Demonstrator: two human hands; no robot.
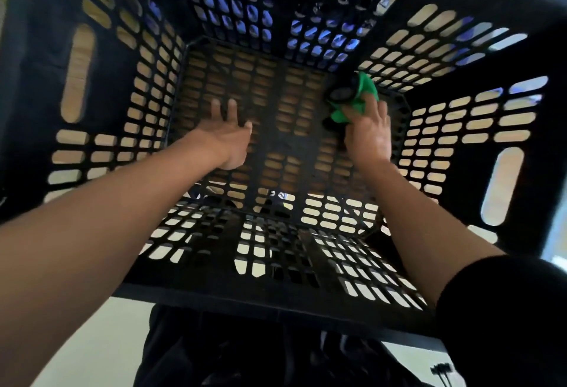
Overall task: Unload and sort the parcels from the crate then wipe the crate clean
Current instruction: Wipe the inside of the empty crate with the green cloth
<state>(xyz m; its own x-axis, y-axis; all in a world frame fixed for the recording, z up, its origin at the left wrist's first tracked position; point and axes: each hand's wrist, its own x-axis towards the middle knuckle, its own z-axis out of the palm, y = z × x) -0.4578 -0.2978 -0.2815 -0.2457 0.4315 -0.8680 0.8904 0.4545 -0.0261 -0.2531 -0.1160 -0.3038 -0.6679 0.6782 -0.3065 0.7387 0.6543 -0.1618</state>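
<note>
Crate (40, 85): a deep black plastic one with slotted walls and a slotted floor, filling nearly the whole head view, seen from straight above so its four walls fan outward to every clock hour and its floor sits at the centre. Pale wood shows through the slots at 9 and 3 o'clock, and blue through those at 12 o'clock. No parcel lies on the visible floor.

Both bare forearms reach down inside from 7 and 5 o'clock; a black sleeve (503, 310) covers the right upper arm at 4 o'clock.

The left hand (228, 138) hovers just left of centre, at about 10 o'clock from the floor's middle, its fingers straight and spread; whether they touch the floor is unclear.

The right hand (369, 133) is at 2 o'clock, near the floor's far right corner, pressing a bunched green cloth (357, 98) against the crate bottom, fingers laid over the cloth. A small dark round object (340, 95) lies beside the cloth at its 9 o'clock; what it is cannot be told.
</note>
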